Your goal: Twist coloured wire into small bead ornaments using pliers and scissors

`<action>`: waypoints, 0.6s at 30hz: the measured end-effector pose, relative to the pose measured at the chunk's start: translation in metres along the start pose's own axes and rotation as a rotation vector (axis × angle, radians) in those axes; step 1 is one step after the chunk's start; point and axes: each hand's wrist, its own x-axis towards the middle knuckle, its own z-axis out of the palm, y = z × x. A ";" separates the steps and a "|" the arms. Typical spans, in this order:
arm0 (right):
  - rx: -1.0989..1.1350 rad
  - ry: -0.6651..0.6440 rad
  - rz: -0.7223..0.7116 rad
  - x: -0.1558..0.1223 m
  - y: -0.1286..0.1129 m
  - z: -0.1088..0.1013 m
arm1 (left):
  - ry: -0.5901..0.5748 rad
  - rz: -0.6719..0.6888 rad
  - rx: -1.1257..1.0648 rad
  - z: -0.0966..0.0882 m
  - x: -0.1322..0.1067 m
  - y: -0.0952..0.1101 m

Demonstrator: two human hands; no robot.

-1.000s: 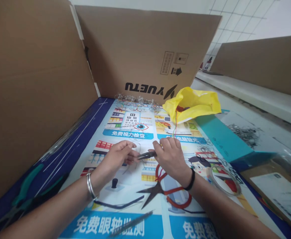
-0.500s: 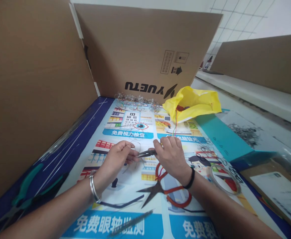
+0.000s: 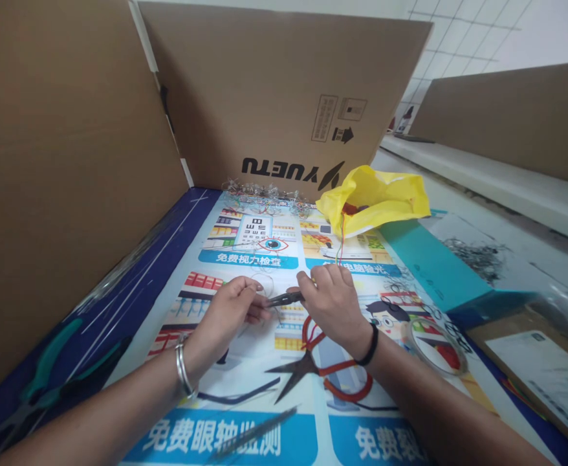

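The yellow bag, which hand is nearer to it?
Right: the right hand sits in front of the yellow bag; the left hand is farther off, to its left.

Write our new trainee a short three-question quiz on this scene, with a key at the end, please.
1. Which of the person's two hands grips the pliers?
2. True or false: the red-handled scissors lie with their blades spread apart.
3. Multiple choice: what colour is the bag from which the thin threads trail?
a) teal
b) yellow
c) white

Key:
1. The right hand.
2. True.
3. b
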 end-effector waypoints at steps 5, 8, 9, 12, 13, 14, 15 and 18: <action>0.006 0.002 -0.010 0.000 0.000 0.000 | -0.020 -0.020 -0.016 0.002 -0.004 0.003; -0.014 0.010 -0.031 0.000 0.001 0.000 | -0.025 -0.049 -0.034 0.002 -0.006 0.005; -0.021 0.015 -0.038 0.000 0.001 0.000 | -0.027 -0.054 -0.047 0.002 -0.006 0.005; -0.028 0.032 -0.047 -0.001 0.001 0.001 | -0.054 -0.058 -0.101 0.000 -0.007 0.005; -0.025 0.033 -0.047 -0.001 0.001 0.002 | -0.062 -0.055 -0.118 -0.001 -0.007 0.005; -0.020 0.030 -0.046 -0.001 0.001 0.003 | -0.063 -0.050 -0.129 -0.001 -0.007 0.005; -0.016 0.027 -0.044 -0.001 0.000 0.003 | -0.060 -0.042 -0.136 -0.001 -0.007 0.005; -0.020 0.022 -0.038 -0.001 0.000 0.005 | -0.044 -0.021 -0.144 -0.001 -0.007 0.005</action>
